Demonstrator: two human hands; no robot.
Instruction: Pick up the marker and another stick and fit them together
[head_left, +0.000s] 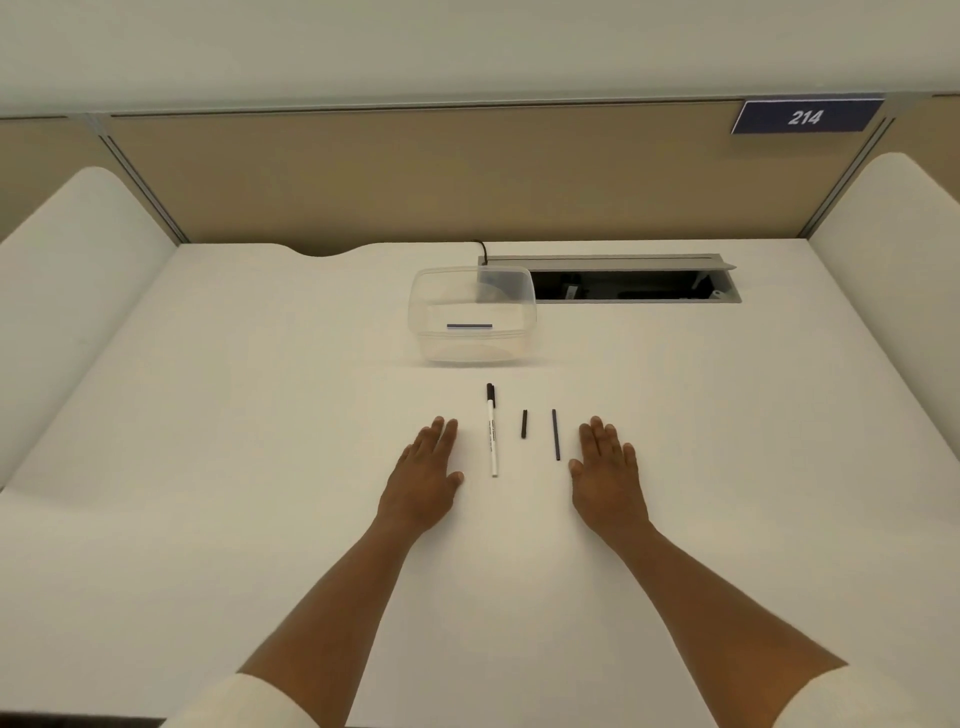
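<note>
Two Hands Lie Flat Beside Pen and Two Dark Sticks

Three slim items lie side by side on the white surface (208, 415), each with its long axis running away from the person. A white pen (491, 431) points its black cap toward a clear plastic container (471, 314); to its right lie a short black stick (524, 423) and a longer dark stick (556, 434). The left hand (427, 470) rests palm down just left of the pen, fingers straight and together. The right hand (608, 473) rests likewise near the longer stick, fingers slightly spread. Neither hand holds anything.
</note>
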